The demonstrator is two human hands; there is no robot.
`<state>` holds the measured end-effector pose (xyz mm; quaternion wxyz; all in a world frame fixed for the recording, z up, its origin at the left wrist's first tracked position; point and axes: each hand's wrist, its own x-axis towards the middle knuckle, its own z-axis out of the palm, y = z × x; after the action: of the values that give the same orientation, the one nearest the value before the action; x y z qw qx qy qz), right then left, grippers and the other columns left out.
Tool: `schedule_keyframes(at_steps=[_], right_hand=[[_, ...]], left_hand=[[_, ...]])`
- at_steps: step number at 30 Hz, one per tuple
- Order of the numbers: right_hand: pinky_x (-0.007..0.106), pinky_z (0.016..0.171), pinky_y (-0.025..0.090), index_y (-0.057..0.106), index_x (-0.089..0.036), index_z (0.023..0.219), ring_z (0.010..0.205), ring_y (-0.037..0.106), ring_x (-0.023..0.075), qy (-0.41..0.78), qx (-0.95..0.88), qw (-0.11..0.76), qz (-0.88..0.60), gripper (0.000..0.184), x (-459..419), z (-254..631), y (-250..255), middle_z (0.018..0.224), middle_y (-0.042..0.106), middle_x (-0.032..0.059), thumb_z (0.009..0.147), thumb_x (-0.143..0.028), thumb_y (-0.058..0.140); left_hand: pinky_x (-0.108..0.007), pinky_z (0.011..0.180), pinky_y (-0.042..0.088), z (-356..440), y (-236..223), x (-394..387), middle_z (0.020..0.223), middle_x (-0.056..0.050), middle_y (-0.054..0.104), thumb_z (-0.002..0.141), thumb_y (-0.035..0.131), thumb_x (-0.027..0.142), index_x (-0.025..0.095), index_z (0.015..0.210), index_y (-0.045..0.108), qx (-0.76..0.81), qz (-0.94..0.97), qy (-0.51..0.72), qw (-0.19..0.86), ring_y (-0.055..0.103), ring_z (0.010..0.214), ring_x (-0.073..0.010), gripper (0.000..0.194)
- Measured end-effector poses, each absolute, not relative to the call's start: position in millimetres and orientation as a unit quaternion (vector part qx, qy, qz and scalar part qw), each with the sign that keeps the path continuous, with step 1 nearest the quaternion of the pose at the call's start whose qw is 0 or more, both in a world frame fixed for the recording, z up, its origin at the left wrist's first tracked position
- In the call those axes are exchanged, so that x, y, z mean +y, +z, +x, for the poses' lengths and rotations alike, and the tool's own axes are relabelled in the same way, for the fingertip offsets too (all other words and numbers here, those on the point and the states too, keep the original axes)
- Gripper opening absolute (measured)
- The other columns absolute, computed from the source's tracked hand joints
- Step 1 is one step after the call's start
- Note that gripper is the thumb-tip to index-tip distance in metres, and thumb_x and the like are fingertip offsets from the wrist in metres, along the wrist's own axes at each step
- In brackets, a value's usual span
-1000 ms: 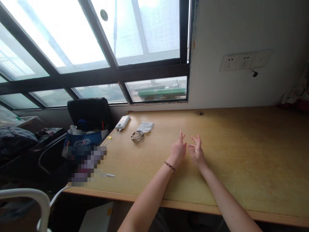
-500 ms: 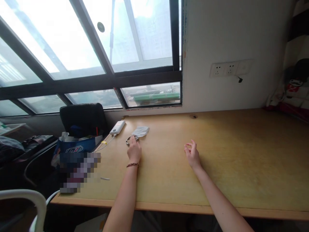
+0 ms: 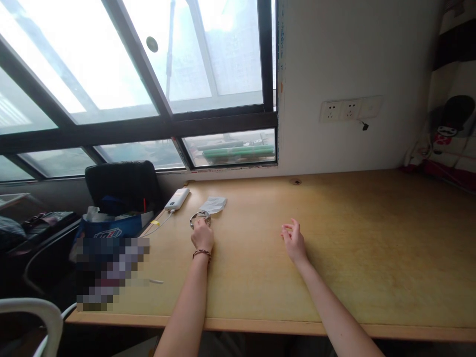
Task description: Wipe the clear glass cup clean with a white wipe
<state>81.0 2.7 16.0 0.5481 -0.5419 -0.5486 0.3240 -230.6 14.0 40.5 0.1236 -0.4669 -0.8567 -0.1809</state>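
My left hand [image 3: 203, 236], with a braided band on the wrist, reaches across the wooden desk [image 3: 353, 238]. Its fingers are curled onto a set of silver bangles [image 3: 198, 216] lying near the desk's left end. Part of the bangles shows beyond the fingertips. My right hand [image 3: 293, 241] hovers over the middle of the desk, palm turned inward, fingers loosely apart, with nothing in it.
A crumpled clear plastic bag [image 3: 213, 204] lies just behind the bangles, and a white power bank [image 3: 177, 198] with its cable sits at the desk's left edge. A black chair [image 3: 122, 186] and a blue bag [image 3: 107, 230] stand left of the desk. Wall sockets [image 3: 347, 109] hang above.
One second ago both hands were together mid-desk. My left hand has moved left onto the bangles. The right hand stayed near the middle. The view has shifted slightly.
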Motion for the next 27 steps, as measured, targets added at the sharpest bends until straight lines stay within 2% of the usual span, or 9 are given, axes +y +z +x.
schedule_keyframes(at_steps=[5,8,11,13,15,19,24,27], right_hand=[[0.03,0.056,0.049,0.037,-0.014,0.119,0.063,0.061,0.0166,0.328,-0.548,0.544,-0.544,0.051,2,80,18,0.096,0.061,0.0109,0.079,-0.046,0.042],[0.032,0.061,0.05,0.044,-0.015,0.114,0.068,0.062,0.0173,0.337,-0.563,0.535,-0.532,0.045,2,79,20,0.097,0.061,0.0108,0.08,-0.043,0.043],[0.036,0.078,0.048,0.049,-0.016,0.113,0.092,0.058,0.0209,0.321,-0.602,0.537,-0.497,0.041,1,78,24,0.107,0.058,0.0122,0.08,-0.04,0.045],[0.039,0.092,0.04,0.046,-0.017,0.119,0.112,0.047,0.0217,0.305,-0.628,0.543,-0.468,0.043,0,78,26,0.121,0.051,0.0117,0.081,-0.037,0.045],[0.039,0.099,0.033,0.041,-0.018,0.125,0.121,0.038,0.0206,0.318,-0.633,0.547,-0.445,0.047,0,77,27,0.13,0.043,0.0097,0.081,-0.035,0.045],[0.04,0.098,0.036,0.042,-0.018,0.125,0.118,0.042,0.0218,0.377,-0.599,0.552,-0.44,0.05,2,76,25,0.129,0.046,0.0086,0.08,-0.038,0.046],[0.041,0.094,0.04,0.054,-0.018,0.116,0.109,0.051,0.0268,0.388,-0.564,0.569,-0.456,0.053,3,74,20,0.117,0.056,0.0082,0.067,-0.037,0.062],[0.042,0.091,0.043,0.057,-0.018,0.112,0.104,0.055,0.0282,0.395,-0.547,0.578,-0.459,0.051,4,75,18,0.113,0.06,0.0078,0.064,-0.034,0.065]], left_hand=[[-0.028,0.059,0.043,-199,52,8,0.105,-0.011,0.05,0.084,0.035,0.022,0.015,0.107,0.049,-0.835,-0.476,-0.233,0.148,0.056,0.08,-0.0208,0.027],[-0.027,0.063,0.044,-162,59,-1,0.104,-0.01,0.051,0.084,0.035,0.021,0.016,0.107,0.049,-0.767,-0.559,-0.292,0.121,0.055,0.084,-0.0197,0.027],[-0.025,0.07,0.043,-118,59,-12,0.1,-0.008,0.053,0.085,0.034,0.02,0.017,0.102,0.05,-0.659,-0.674,-0.33,0.044,0.055,0.083,-0.0171,0.023],[-0.024,0.071,0.043,-93,56,-18,0.098,-0.007,0.054,0.086,0.033,0.02,0.018,0.102,0.049,-0.58,-0.74,-0.34,-0.016,0.054,0.082,-0.0153,0.023],[-0.024,0.072,0.042,-75,53,-21,0.096,-0.007,0.054,0.086,0.033,0.021,0.019,0.101,0.049,-0.517,-0.782,-0.343,-0.061,0.054,0.082,-0.0147,0.022],[-0.025,0.071,0.043,-64,49,-22,0.094,-0.008,0.053,0.085,0.034,0.019,0.019,0.1,0.051,-0.463,-0.81,-0.347,-0.097,0.053,0.082,-0.0147,0.023],[-0.025,0.07,0.043,-70,47,-21,0.094,-0.008,0.054,0.084,0.034,0.013,0.016,0.097,0.053,-0.436,-0.822,-0.341,-0.137,0.052,0.08,-0.0139,0.024],[-0.024,0.07,0.044,-70,47,-21,0.096,-0.007,0.055,0.083,0.035,0.011,0.016,0.098,0.054,-0.429,-0.82,-0.344,-0.158,0.053,0.082,-0.0137,0.025]])
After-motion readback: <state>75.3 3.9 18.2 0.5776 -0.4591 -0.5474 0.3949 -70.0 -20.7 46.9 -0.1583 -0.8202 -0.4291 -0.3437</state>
